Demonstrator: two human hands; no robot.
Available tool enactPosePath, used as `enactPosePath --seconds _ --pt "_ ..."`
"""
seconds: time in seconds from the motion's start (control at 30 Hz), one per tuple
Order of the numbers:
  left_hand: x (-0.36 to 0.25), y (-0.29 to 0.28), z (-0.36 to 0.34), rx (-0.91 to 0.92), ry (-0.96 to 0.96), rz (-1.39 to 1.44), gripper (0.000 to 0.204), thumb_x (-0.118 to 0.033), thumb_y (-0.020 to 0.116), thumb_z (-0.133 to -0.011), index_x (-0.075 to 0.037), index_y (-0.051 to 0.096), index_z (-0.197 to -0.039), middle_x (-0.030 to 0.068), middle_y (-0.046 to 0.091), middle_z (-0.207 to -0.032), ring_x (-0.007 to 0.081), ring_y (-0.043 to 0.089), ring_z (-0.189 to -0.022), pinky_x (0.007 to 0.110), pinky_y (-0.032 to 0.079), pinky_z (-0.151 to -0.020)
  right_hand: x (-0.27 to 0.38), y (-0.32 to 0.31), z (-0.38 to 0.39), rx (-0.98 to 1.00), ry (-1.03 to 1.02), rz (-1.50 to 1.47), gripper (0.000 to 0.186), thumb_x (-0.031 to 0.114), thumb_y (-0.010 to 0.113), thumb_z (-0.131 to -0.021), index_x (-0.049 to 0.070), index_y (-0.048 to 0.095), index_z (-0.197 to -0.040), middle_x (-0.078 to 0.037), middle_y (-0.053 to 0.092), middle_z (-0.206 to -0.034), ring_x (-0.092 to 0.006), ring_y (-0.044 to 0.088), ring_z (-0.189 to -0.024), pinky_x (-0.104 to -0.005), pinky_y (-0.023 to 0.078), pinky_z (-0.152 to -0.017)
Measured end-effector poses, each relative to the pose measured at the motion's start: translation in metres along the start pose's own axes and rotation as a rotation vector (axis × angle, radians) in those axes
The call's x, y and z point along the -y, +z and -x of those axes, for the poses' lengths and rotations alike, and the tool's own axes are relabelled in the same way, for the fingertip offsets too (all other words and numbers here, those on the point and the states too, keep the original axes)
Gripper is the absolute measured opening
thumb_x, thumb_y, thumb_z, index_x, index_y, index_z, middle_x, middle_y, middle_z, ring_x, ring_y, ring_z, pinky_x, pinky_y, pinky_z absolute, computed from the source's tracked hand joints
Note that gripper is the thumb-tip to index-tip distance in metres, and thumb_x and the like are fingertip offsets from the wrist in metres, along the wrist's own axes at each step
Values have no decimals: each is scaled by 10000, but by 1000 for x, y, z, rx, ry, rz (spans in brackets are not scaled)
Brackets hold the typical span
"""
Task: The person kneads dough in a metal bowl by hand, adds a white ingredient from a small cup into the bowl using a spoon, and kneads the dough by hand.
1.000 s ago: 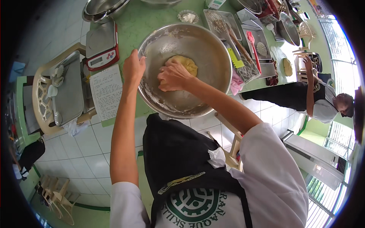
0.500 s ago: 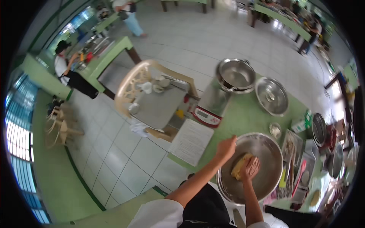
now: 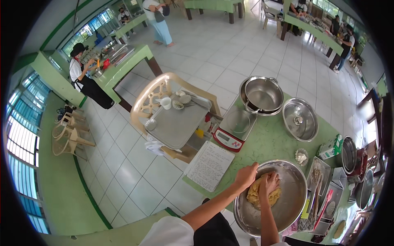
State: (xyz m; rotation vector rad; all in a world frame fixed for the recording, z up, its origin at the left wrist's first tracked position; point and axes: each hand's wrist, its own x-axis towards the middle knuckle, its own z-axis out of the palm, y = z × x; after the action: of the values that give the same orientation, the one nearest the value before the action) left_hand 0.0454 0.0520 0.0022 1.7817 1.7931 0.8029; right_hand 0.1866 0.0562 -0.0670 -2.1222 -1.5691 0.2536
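Note:
A wide steel mixing bowl point(image 3: 292, 205) stands at the near edge of the green table. My left hand point(image 3: 246, 176) is closed on the bowl's left rim. Inside, a lump of yellow dough point(image 3: 254, 194) lies toward the left of the bowl, rough and spread at its edges. My right hand point(image 3: 269, 184) is pressed into the dough from above, its fingers bent over the far part. The fingertips are partly hidden in the dough. Pale smears show on the bowl's inner wall.
Left of the bowl lie a handwritten sheet point(image 3: 210, 166) and a red-and-white scale point(image 3: 228, 140). Beyond stand a steel pot point(image 3: 264, 95) and a lid point(image 3: 300, 119). Trays with a whisk point(image 3: 316, 174) and a red spatula point(image 3: 324, 208) sit right. A chair point(image 3: 141, 96) holds a grey tray point(image 3: 178, 125).
My right hand's fingers have gone from lying over the dough to bending into it, and the dough looks wider and rougher. My left hand stays on the rim. The whole view has tilted upward.

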Motion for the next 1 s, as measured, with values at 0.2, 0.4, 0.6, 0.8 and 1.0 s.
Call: enactPosePath --seconds 0.2,0.4,0.6,0.8,1.0 --pt "10 3 12 -62 -24 -53 169 -99 564 -816 -38 493 -957 164 625 -723 354 626 -682 465 496 -583 -21 -31 -23 -55 -489 -194 141 166 585 -803 28 606 -825 -161 585 -809 -363 561 -770 -425 455 -688" --pt "13 16 12 -166 68 -33 151 -87 559 -800 -52 515 -940 153 626 -726 336 633 -695 449 499 -583 -2 -59 -17 362 -345 -100 327 324 573 -829 8 649 -803 -189 633 -781 -373 611 -766 -448 465 -677" --pt "22 20 13 -214 5 19 162 -111 589 -802 -41 498 -916 164 618 -722 363 618 -690 464 487 -592 4 -116 20 637 -439 291 397 306 569 -815 -3 612 -570 -212 583 -612 -396 587 -604 -473 453 -587" --pt "12 16 5 -141 34 21 154 -106 574 -812 -38 491 -922 151 616 -700 354 618 -664 452 485 -566 -39 -83 46 309 -603 112 142 154 541 -759 28 598 -791 -171 586 -806 -376 542 -760 -473 408 -677" --pt "7 8 10 -142 -11 24 130 -98 547 -833 -39 471 -921 148 595 -644 363 607 -614 458 472 -532 -46 -40 40 106 -617 219 196 164 483 -814 9 535 -921 -197 530 -940 -397 498 -904 -502 374 -784"
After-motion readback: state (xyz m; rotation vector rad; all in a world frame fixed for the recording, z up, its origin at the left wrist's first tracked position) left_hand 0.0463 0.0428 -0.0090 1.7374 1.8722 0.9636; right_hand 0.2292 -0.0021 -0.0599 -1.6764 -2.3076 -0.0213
